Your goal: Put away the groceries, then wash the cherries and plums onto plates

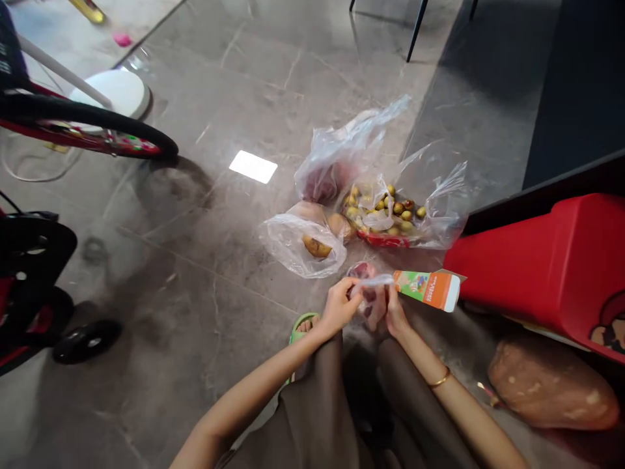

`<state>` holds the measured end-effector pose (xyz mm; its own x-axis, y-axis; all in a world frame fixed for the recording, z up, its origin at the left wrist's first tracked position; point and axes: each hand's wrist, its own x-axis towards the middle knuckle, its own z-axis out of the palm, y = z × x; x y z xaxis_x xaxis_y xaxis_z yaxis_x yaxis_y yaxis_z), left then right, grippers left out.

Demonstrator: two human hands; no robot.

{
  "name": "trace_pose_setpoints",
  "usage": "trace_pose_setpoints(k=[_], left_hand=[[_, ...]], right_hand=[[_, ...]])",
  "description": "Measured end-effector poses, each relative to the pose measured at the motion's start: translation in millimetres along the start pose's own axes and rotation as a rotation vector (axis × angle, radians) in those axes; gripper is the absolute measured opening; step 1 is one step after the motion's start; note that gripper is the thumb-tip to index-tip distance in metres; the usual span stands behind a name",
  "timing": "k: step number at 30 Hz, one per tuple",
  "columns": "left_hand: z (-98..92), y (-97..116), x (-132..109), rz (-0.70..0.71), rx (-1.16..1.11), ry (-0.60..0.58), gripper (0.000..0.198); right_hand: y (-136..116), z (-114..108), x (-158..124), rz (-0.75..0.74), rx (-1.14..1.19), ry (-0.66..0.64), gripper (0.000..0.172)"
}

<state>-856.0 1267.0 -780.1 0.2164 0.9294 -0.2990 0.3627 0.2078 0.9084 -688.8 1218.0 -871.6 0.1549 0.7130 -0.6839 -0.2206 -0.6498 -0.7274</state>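
Between my knees I hold a thin clear plastic bag (374, 309) by its upper edge. Dark reddish lumps show through it, but I cannot tell what they are. My left hand (340, 305) pinches the left side of the bag's edge. The fingers of my right hand (395, 314) are closed on the right side. Just past my right hand is an orange and green carton (422, 288); whether the hand touches it I cannot tell. Ahead lie an open plastic bag (288, 251) with a brownish-yellow piece (317, 246) in it, and a bag of small green-yellow fruits (401, 208).
Another plastic bag (319, 182) with purplish contents lies farther back. To the right stand a red bin (517, 260) and a large brown-orange lump (551, 384). A wheel (88, 124) and a white round base (120, 91) are on the left. A white card-like rectangle (253, 167) shows on the tiled floor.
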Motion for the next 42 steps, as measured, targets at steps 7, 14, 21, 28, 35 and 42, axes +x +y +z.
trace_pose_setpoints(k=[7,14,21,28,35,42], left_hand=[[55.2,-21.2,-5.3,0.326,0.362,-0.386,0.072],[25.6,-42.8,-9.8,0.498,0.482,-0.434,0.041],[-15.5,-74.8,14.4,0.400,0.611,-0.293,0.023],[-16.9,-98.9,8.2,0.098,0.613,-0.033,0.055],[-29.6,-86.5,0.8,0.055,0.711,-0.182,0.055],[-27.5,-107.9,-11.8,-0.083,0.293,-0.169,0.076]], right_hand=[[11.8,-33.6,-41.8,-0.287,-0.379,0.182,0.062],[-7.9,-31.1,-56.1,-0.344,-0.483,0.025,0.057],[-7.0,-5.4,-36.8,-0.285,-0.486,0.182,0.076],[-9.6,-2.8,-16.5,-0.269,-0.518,0.103,0.038],[-25.7,16.9,-42.4,-0.641,-1.053,-0.154,0.016],[-26.7,29.1,-40.4,-0.562,-1.042,-0.027,0.021]])
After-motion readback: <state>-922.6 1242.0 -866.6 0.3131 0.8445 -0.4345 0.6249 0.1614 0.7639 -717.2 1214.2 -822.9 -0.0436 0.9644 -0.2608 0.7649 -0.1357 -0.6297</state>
